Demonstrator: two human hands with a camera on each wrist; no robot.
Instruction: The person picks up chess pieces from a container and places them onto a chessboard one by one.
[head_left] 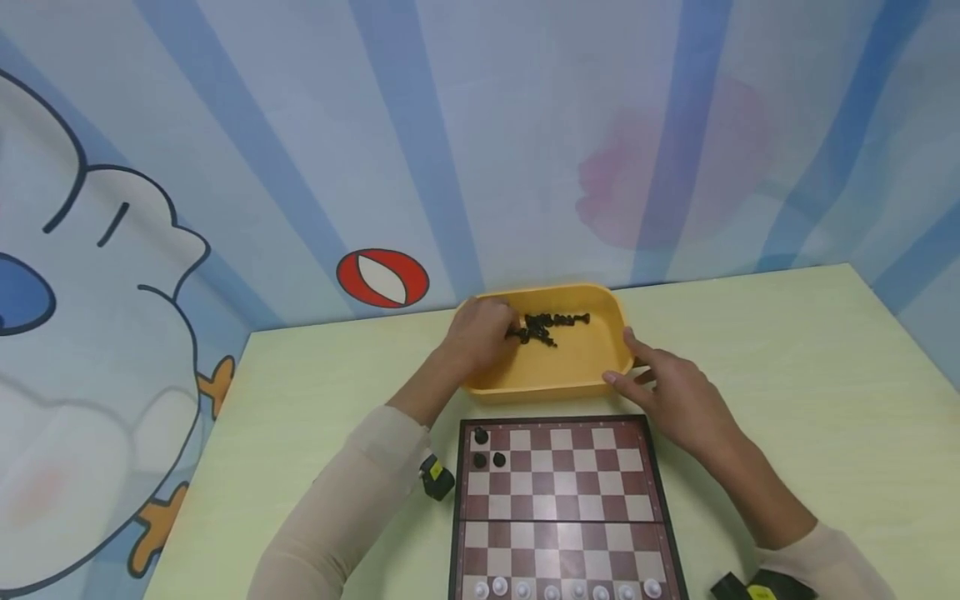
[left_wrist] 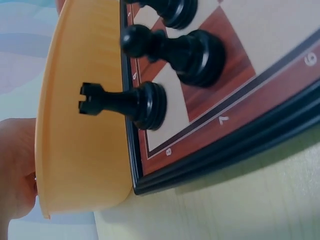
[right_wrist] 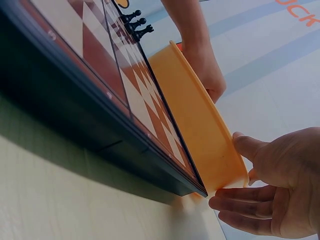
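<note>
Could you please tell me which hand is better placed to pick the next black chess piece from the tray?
Probably the left hand: it reaches into the yellow tray, close beside the black chess pieces, while the right hand is at the opposite end.

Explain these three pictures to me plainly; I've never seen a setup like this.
There is no machine here, just a person's two bare hands. The widest picture comes from a camera worn on the head, looking forward and down; the other two come from a camera on each wrist.

On the table lies a chessboard, with white pieces toward its near edge and three black pieces at its far left corner. Beyond it sits a yellow tray holding more black pieces.

The left hand reaches into the tray; whether it grips a piece is hidden. The right hand touches the tray's right end.
</note>
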